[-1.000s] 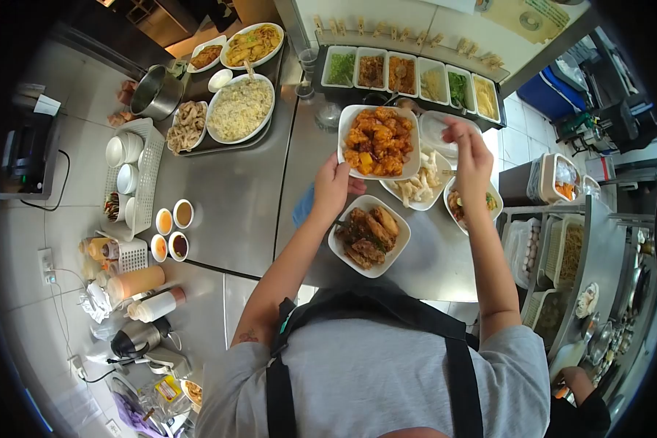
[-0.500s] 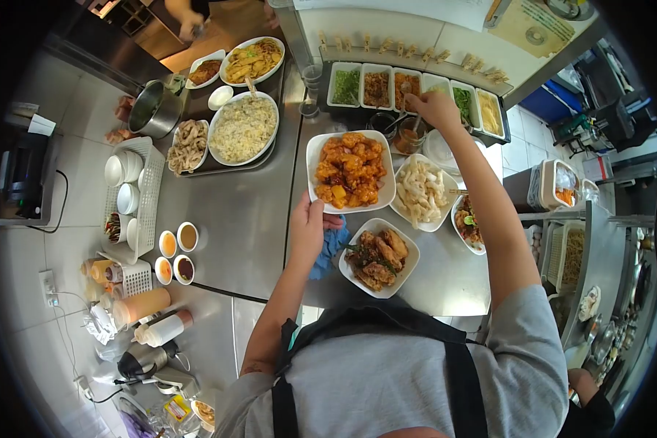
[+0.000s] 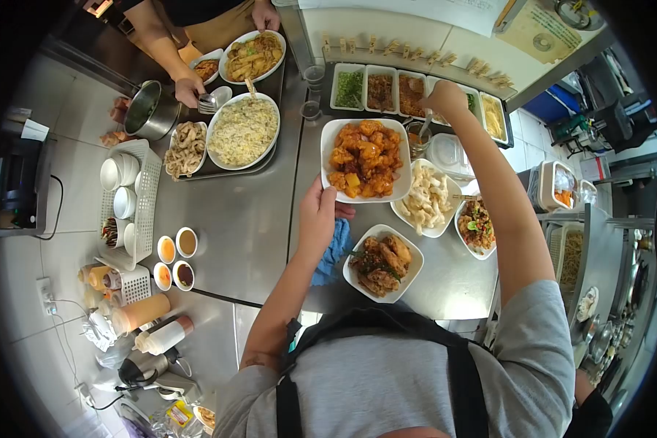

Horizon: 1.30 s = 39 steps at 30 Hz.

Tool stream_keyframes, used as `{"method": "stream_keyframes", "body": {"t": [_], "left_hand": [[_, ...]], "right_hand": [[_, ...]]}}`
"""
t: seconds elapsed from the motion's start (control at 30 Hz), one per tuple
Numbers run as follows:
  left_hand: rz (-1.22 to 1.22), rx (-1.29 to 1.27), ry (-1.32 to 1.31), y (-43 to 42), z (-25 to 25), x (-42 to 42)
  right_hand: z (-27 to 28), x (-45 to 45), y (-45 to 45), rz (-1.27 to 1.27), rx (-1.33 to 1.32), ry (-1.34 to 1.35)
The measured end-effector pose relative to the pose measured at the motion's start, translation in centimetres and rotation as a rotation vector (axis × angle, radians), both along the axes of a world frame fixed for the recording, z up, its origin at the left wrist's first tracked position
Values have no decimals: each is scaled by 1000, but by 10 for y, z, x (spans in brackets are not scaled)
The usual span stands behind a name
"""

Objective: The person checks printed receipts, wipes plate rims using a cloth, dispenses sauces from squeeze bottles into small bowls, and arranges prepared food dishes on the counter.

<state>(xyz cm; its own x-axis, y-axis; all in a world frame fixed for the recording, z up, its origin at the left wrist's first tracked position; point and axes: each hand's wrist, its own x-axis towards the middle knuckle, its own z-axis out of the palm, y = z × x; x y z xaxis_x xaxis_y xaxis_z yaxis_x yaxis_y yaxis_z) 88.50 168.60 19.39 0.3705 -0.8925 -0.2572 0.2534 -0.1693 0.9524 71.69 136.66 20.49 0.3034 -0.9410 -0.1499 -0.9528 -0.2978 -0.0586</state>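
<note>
My left hand [image 3: 321,214] grips the near-left edge of a square white bowl [image 3: 329,139] and holds it up over the counter. Glossy orange-red fried pieces [image 3: 367,157] fill the bowl. My right hand [image 3: 447,100] reaches past it to the row of topping tubs, fingers closed on a spoon [image 3: 426,120] whose lower end goes down toward a small glass jar [image 3: 417,139]. Close by are a bowl of pale battered strips [image 3: 425,191], a bowl of browned fried pieces [image 3: 381,264] and a plate of garnished fried food [image 3: 477,225].
A blue cloth [image 3: 333,252] lies under my left forearm. Across the counter, a co-worker's hand [image 3: 190,91] holds metal utensils [image 3: 213,101] near a dish of fried rice [image 3: 242,131]. Sauce cups [image 3: 186,241] stand left; a clear lidded container [image 3: 451,153] sits by the jar.
The bowl in my left hand has shifted slightly right and up. My right hand has moved a little right with the spoon. The co-worker has leaned in, one hand now at the far oval dish.
</note>
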Motion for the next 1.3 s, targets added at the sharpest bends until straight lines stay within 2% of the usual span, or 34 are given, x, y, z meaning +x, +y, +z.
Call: {"method": "stream_keyframes", "body": {"t": [0.1, 0.2, 0.3, 0.4, 0.5, 0.6, 0.7, 0.77, 0.9, 1.03, 1.1, 1.23, 1.3], "left_hand": [[-1, -8, 7, -7, 2, 2], [-2, -19, 14, -14, 3, 3], [-1, -29, 52, -21, 4, 4], [-15, -36, 43, -30, 6, 5], [-21, -44, 17, -37, 8, 6], [-32, -31, -25, -43, 9, 6], [-52, -16, -39, -50, 9, 5], [-60, -6, -40, -53, 5, 4], [-33, -16, 10, -55, 4, 0], [-15, -16, 35, -54, 5, 0], [-16, -27, 42, -51, 6, -1], [14, -49, 42, -34, 11, 6], [47, -34, 57, -14, 13, 10]], "right_hand": [[-9, -13, -2, 133, -152, -98], [-14, -22, -4, 156, -219, -136], [-27, -33, -5, 489, -487, -156], [-43, -38, 12, 529, -464, -341], [-54, -41, 20, 258, -199, -576], [-39, -51, 25, -103, 203, -767], [-39, -61, 23, -90, 242, -1028], [-27, -64, 33, -48, 188, -1052], [42, -60, 97, 158, 48, -1009], [60, -57, 152, 705, -441, -661], [56, -54, 161, 762, -518, -604], [71, -45, 141, 587, -585, -547], [64, -37, 109, 542, -519, -490]]}}
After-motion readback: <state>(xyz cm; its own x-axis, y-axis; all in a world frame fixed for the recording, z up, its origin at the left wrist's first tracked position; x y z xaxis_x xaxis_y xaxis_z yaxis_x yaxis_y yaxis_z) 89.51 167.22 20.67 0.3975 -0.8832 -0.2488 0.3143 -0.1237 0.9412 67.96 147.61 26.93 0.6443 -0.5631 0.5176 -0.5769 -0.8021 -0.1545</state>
